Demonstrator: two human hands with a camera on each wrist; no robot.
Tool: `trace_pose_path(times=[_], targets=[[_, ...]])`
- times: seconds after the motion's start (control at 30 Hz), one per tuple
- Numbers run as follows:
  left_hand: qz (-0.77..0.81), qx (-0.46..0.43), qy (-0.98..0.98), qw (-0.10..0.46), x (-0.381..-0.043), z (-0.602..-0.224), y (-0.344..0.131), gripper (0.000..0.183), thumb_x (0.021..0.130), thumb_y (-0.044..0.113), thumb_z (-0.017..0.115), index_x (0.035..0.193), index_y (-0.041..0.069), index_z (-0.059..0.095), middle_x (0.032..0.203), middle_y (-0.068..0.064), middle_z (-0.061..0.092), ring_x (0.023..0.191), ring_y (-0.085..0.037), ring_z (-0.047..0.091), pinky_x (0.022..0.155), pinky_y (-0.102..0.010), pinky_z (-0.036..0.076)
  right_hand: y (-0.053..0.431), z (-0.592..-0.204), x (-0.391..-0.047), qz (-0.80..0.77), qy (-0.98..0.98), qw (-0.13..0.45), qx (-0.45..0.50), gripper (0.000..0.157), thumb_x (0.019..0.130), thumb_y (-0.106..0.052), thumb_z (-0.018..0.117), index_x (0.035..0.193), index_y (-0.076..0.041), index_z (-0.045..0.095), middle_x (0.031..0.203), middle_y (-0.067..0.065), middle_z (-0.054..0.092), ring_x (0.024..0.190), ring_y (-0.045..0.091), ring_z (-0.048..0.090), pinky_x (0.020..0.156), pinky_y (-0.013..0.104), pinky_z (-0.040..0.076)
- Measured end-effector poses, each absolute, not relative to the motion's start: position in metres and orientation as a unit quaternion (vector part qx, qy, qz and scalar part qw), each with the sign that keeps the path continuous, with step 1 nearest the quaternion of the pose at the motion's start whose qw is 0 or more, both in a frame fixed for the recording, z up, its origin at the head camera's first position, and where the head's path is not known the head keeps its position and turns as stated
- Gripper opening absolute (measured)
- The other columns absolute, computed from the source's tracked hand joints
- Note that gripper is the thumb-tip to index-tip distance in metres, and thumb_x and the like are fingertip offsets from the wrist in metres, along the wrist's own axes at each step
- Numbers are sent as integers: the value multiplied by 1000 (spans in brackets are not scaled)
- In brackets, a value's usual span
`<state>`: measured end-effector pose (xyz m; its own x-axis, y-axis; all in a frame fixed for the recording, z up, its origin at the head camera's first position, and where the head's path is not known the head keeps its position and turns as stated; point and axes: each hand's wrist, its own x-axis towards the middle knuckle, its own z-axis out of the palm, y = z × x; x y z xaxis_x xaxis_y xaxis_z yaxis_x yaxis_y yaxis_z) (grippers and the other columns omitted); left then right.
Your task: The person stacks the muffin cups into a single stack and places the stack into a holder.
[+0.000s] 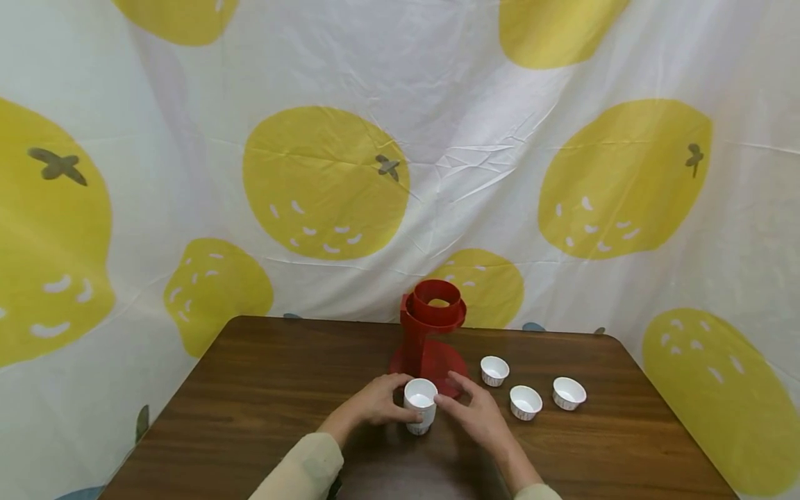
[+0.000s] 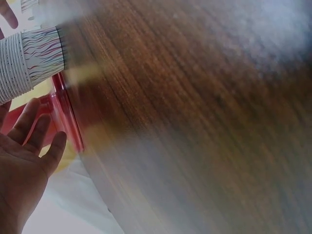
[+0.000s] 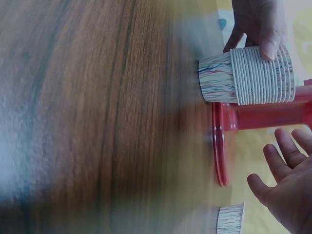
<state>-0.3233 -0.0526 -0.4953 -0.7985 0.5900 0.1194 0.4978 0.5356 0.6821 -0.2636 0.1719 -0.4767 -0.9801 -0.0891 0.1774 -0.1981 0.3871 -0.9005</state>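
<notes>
A stack of white paper cups (image 1: 421, 403) with ribbed rims and coloured squiggle lines stands upright on the brown table (image 1: 275, 389). My left hand (image 1: 378, 401) grips it from the left, thumb on the near side; the right wrist view shows that thumb (image 3: 269, 45) pressed to the upper rims. On the other side my right hand (image 1: 478, 415) has its fingers spread, thumb right at the stack's top rim. Just behind the stack is a red plastic stand (image 1: 414, 344) with a round base and an open ring-shaped top.
To the right of the stand, three single paper cups sit upright: one farther back (image 1: 494, 371), one nearer (image 1: 526, 403) and one rightmost (image 1: 569, 394). A lemon-print cloth (image 1: 462, 180) hangs behind the table's back edge.
</notes>
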Motion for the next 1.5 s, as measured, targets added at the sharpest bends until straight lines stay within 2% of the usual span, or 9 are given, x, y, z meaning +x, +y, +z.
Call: trace_pose_path(times=[0.3,0.53,0.8,1.03,1.27,1.37,1.5], targets=[[366,317,873,57,-319,-494,-54,63,77,36,85,128,9,60,118,0,65,112,-19,58,98,-42,45,179,-473,-262,551,-829,55,77,59,88,-27,77,138,-3,56,129,16,63,121,34,56,93,40,49],[390,295,869,74,-319,-495,-54,68,77,38,85,133,11,57,121,1,63,113,-19,57,99,-43,45,190,-469,-264,541,-836,59,76,61,91,-29,73,139,1,53,133,21,59,127,35,53,103,50,42],[387,299,869,73,-323,-495,-53,64,78,38,85,131,12,59,119,3,63,112,-17,57,96,-38,46,209,-459,-266,534,-840,73,65,58,92,-26,72,139,3,52,129,20,62,118,31,58,94,36,48],[382,300,871,72,-322,-494,-52,63,78,37,84,130,12,59,118,3,63,112,-17,57,95,-37,46,232,-448,-268,531,-842,77,58,59,95,-26,69,142,3,48,136,23,56,125,36,54,97,32,45],[378,305,871,74,-323,-495,-53,62,78,36,85,130,13,59,117,5,63,111,-15,57,96,-36,46,264,-442,-268,503,-859,82,54,61,98,-28,64,144,5,44,138,25,53,128,37,51,94,21,42],[380,305,870,76,-324,-495,-53,62,78,35,85,130,13,59,118,5,63,112,-15,57,96,-37,46,279,-442,-265,492,-866,74,50,64,98,-31,64,146,5,41,141,25,51,129,38,49,95,25,44],[381,303,870,77,-323,-495,-52,63,78,36,85,131,14,59,118,5,63,112,-15,57,97,-38,45,298,-441,-262,470,-878,77,45,68,98,-35,63,147,5,39,143,26,49,132,40,46,102,43,42]])
